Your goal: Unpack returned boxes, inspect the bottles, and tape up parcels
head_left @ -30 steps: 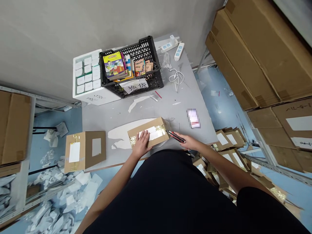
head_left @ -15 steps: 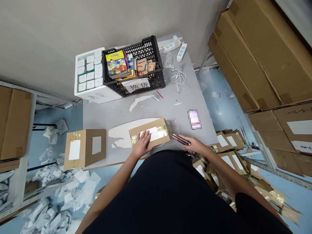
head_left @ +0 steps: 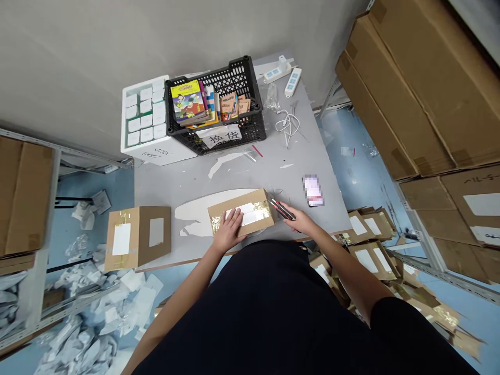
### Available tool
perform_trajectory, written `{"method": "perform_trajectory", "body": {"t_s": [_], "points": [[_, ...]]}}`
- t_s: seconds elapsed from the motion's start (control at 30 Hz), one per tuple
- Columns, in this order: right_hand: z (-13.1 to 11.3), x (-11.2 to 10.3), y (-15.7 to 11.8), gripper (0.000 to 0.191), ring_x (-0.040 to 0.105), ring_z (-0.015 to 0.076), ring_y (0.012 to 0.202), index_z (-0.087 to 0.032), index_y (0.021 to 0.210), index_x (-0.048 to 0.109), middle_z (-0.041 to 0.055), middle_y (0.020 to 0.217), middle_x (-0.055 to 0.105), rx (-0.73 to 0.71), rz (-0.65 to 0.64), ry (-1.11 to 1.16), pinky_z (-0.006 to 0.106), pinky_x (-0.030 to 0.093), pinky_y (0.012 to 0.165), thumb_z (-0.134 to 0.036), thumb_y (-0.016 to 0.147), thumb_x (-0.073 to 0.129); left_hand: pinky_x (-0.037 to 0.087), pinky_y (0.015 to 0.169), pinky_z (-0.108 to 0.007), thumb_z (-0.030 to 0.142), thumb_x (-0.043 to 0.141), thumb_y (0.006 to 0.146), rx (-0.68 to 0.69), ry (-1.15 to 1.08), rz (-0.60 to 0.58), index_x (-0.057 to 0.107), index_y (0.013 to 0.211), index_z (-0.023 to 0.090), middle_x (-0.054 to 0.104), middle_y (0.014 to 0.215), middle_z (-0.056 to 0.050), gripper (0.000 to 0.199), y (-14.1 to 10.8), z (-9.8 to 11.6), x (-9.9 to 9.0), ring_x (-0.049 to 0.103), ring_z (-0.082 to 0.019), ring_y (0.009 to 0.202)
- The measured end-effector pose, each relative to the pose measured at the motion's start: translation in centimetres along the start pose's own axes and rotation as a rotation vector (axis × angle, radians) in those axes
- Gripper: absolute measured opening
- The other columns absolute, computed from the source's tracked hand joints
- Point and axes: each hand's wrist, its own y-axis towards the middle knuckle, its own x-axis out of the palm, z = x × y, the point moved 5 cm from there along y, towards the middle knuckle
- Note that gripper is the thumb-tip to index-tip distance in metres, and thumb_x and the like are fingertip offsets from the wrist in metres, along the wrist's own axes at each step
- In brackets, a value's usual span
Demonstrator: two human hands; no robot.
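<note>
A brown cardboard box [head_left: 260,199] lies on the table near its front edge, with white labels and clear yellowish tape along its top. My left hand [head_left: 229,229] rests flat on the box's left part, fingers spread over a label. My right hand [head_left: 300,221] is closed round a black and red utility knife [head_left: 283,209]. The knife's tip points up and left at the box's right end; whether it touches the tape I cannot tell. Under the box is a torn white sheet [head_left: 195,211].
A second taped carton [head_left: 154,237] stands at the table's left front corner. Behind are a black crate [head_left: 255,122] of books and a white foam box [head_left: 135,148] of small cartons. A phone [head_left: 313,190], a white cable [head_left: 288,125] and power strips [head_left: 292,82] lie at right.
My right hand has moved up and left, bringing the knife's tip to the box's far right corner. My left hand stays on the box.
</note>
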Motion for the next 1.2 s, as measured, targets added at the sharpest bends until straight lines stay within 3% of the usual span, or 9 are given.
{"method": "perform_trajectory", "body": {"t_s": [0.53,0.7,0.8,1.03,1.1,1.2], "points": [[1.3,1.3,-2.7,0.083,0.049,0.0047,0.043,-0.037,0.154,0.021,0.0026,0.098,0.068,0.041,-0.067,-0.002,0.018,0.042,0.043,-0.021,0.084,0.062,0.011,0.119,-0.059,0.049,0.059,0.084,-0.035,-0.003,-0.019,0.019,0.154,0.016,0.032,0.155,-0.016,0.087,0.2,-0.1,0.3,0.021,-0.034,0.147],[1.7,1.5,-4.0,0.08,0.05,0.007,0.045,-0.033,0.152,0.032,-0.0014,0.077,0.068,0.015,-0.084,-0.069,0.017,0.041,0.046,-0.019,0.08,0.065,0.011,0.119,-0.059,0.047,0.06,0.084,-0.039,-0.008,-0.029,0.019,0.154,0.016,0.031,0.156,-0.016,0.086,0.3,-0.1,0.3,0.021,-0.034,0.147],[2.1,1.7,-4.5,0.08,0.049,0.0066,0.042,-0.033,0.151,0.034,-0.0011,0.075,0.067,0.027,-0.093,-0.101,0.017,0.04,0.045,-0.019,0.079,0.065,0.011,0.119,-0.059,0.047,0.059,0.085,-0.037,0.0,-0.034,0.019,0.154,0.016,0.03,0.156,-0.016,0.086,0.2,-0.1,0.3,0.02,-0.034,0.147],[2.7,0.4,-5.7,0.076,0.052,0.0088,0.045,-0.032,0.151,0.033,-0.0004,0.084,0.069,0.066,-0.068,-0.067,0.022,0.045,0.048,-0.021,0.081,0.061,0.01,0.119,-0.058,0.05,0.057,0.086,-0.012,0.002,-0.005,0.019,0.154,0.016,0.029,0.157,-0.015,0.085,0.0,0.0,0.1,0.019,-0.033,0.148],[2.9,-0.1,-5.8,0.075,0.06,0.0123,0.056,-0.03,0.151,0.034,0.0012,0.091,0.07,0.022,-0.015,-0.047,0.025,0.05,0.058,-0.021,0.081,0.061,0.01,0.119,-0.058,0.051,0.056,0.086,-0.006,-0.001,-0.003,0.019,0.154,0.015,0.03,0.157,-0.016,0.085,0.0,0.0,0.0,0.019,-0.033,0.148],[3.3,-0.5,-5.2,0.07,0.066,0.0199,0.092,-0.027,0.146,0.042,0.0047,0.117,0.067,-0.087,0.134,-0.027,0.031,0.051,0.083,-0.023,0.079,0.062,0.01,0.119,-0.058,0.054,0.056,0.086,-0.003,-0.01,0.011,0.018,0.154,0.015,0.031,0.156,-0.016,0.087,0.0,0.1,-0.1,0.019,-0.033,0.147]]}}
